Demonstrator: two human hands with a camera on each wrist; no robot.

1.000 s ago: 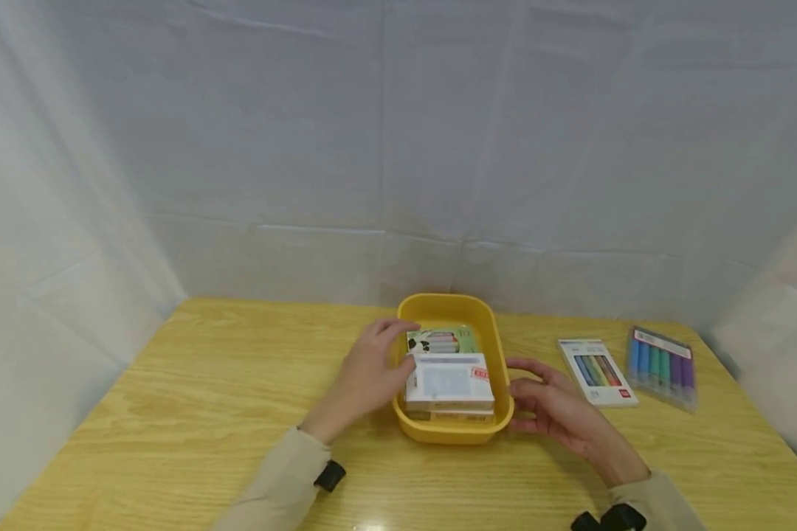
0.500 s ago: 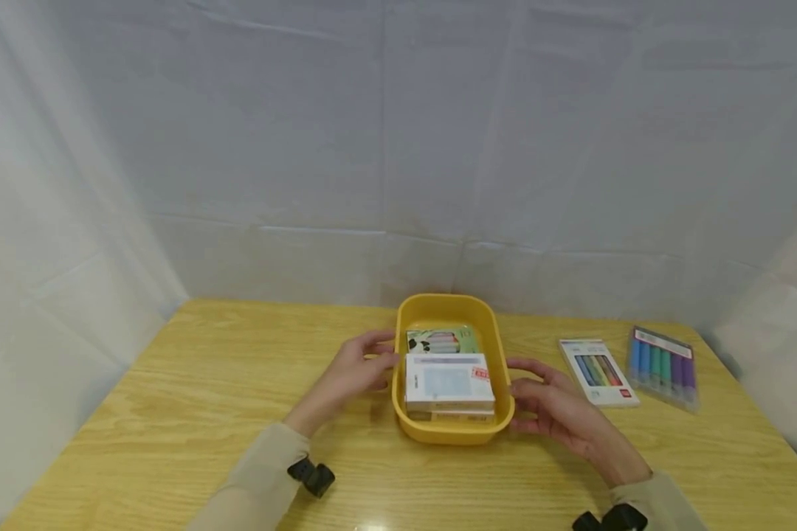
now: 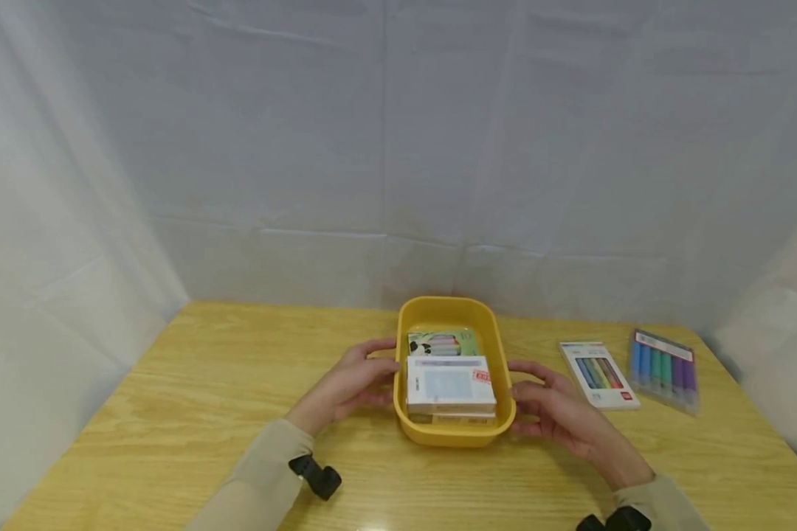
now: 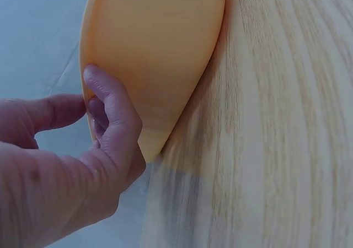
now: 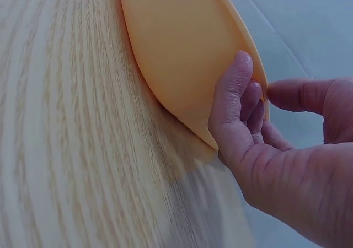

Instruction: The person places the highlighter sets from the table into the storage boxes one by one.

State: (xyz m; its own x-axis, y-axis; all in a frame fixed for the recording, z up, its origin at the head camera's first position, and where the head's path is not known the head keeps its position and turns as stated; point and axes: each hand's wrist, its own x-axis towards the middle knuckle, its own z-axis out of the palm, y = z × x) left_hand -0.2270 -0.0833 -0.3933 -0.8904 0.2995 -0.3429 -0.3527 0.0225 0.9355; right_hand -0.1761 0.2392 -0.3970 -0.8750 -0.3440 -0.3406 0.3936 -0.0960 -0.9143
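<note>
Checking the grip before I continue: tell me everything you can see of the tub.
The tub is yellow, oblong and open, with rounded corners, smooth walls and a rim; it looks like plastic. It sits upright on the table, its long sides running front to back. The left hand and right hand grip opposite long sides, fingers against the outer walls, thumbs at the rim. Boxes lie inside, hiding much of its floor.
</note>
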